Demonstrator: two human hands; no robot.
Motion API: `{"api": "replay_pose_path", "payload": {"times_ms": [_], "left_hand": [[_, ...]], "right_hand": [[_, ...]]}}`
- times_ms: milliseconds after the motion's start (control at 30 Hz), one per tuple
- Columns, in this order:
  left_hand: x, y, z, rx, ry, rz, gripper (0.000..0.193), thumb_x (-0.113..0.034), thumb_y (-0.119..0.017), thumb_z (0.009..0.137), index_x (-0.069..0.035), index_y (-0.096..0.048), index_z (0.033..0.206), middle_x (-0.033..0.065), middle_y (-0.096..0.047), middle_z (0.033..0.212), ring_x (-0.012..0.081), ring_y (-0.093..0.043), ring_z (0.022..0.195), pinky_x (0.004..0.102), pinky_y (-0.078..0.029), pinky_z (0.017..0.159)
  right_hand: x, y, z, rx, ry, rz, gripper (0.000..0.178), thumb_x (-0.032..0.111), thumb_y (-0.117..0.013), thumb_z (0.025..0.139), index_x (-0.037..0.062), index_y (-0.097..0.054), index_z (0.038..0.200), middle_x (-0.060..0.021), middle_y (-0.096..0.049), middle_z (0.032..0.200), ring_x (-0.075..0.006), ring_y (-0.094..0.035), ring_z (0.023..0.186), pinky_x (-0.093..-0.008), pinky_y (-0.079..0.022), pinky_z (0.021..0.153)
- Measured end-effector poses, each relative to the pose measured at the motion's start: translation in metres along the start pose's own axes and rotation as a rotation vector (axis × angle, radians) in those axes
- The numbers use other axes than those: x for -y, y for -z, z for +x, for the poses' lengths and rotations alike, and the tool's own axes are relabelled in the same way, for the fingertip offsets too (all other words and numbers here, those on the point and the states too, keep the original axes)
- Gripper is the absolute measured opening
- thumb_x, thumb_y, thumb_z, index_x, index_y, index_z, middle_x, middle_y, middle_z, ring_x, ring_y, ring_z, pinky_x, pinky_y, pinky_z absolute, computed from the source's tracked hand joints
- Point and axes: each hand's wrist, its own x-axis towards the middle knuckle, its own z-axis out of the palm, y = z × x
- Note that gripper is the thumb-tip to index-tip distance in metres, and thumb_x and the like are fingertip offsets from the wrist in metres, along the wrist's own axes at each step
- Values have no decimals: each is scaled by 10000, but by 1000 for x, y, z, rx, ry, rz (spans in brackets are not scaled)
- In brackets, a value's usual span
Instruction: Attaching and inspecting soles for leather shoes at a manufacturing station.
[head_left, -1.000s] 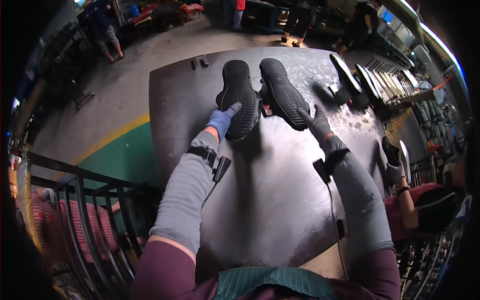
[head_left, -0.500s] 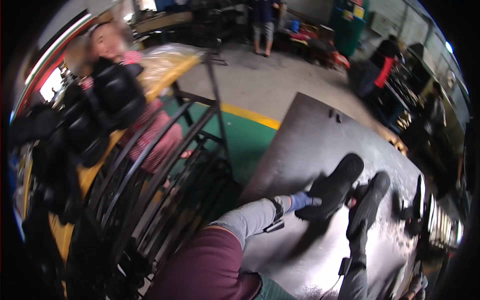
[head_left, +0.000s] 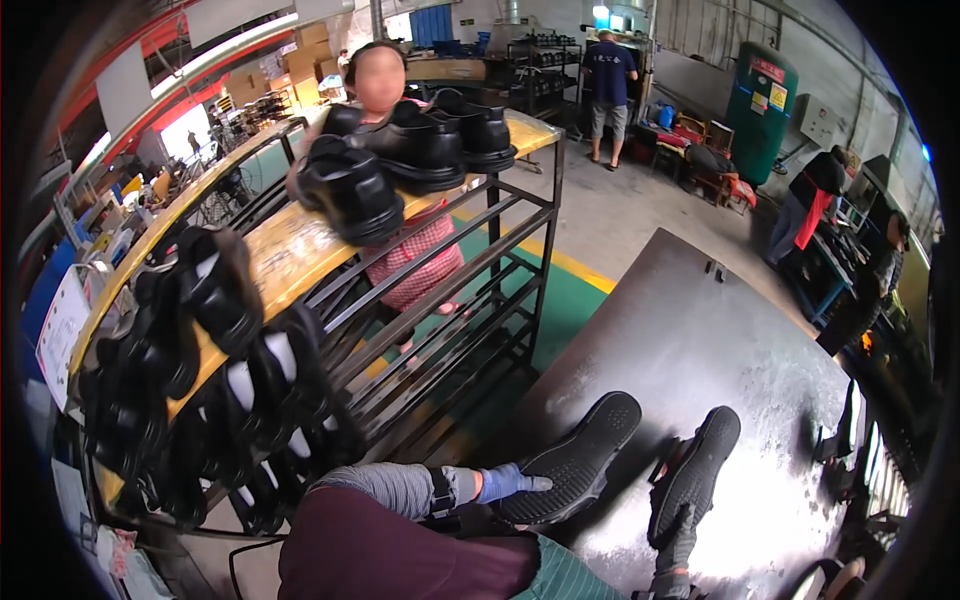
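Note:
My left hand, in a blue glove, grips a black shoe by its near left edge, with the thumb lying against the sole. The shoe's patterned sole faces up above the metal tabletop. To its right, my right hand holds a second black shoe near its lower end, sole up as well. Most of the right hand's fingers are hidden by that shoe. Both shoes are tilted, toes or heels pointing away from me.
At the left stands a metal rack with a yellow top board, bearing several black shoes. A person stands behind it. More black shoes are at the table's right edge. Other people are farther back.
The view has swung, bringing the rack further in. Both shoes now appear lower and further left in the picture, still in my hands with soles up.

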Motion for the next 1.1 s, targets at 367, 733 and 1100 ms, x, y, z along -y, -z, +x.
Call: {"api": "replay_pose_path", "payload": {"times_ms": [367, 733, 1100], "left_hand": [[105, 46, -41, 122, -96, 467, 748, -555, -641, 783, -37, -480, 1299, 153, -518, 1288, 232, -462, 1211, 354, -342, 1028], [2, 11, 105, 376, -556, 15, 234, -181, -511, 919, -35, -634, 1055, 55, -648, 1002, 136, -569, 972, 292, -432, 899], [-4, -46, -42, 342, -576, 247, 367, -273, -512, 866, 19, -588, 1075, 112, -637, 977, 218, -614, 926, 313, -440, 906]], "right_hand": [[-25, -50, -87, 648, -266, 45, 574, 337, -599, 894, 12, -381, 1314, -146, -583, 1030, -253, -610, 924, -392, -529, 808], [5, -207, -73, 723, 122, 137, 353, 105, -641, 831, -2, -552, 1155, -43, -613, 1048, -115, -563, 952, -254, -454, 857], [-17, -165, -197, 468, 405, 282, 262, 131, -661, 854, 37, -589, 1088, -21, -619, 1033, -112, -562, 959, -267, -448, 875]]}}
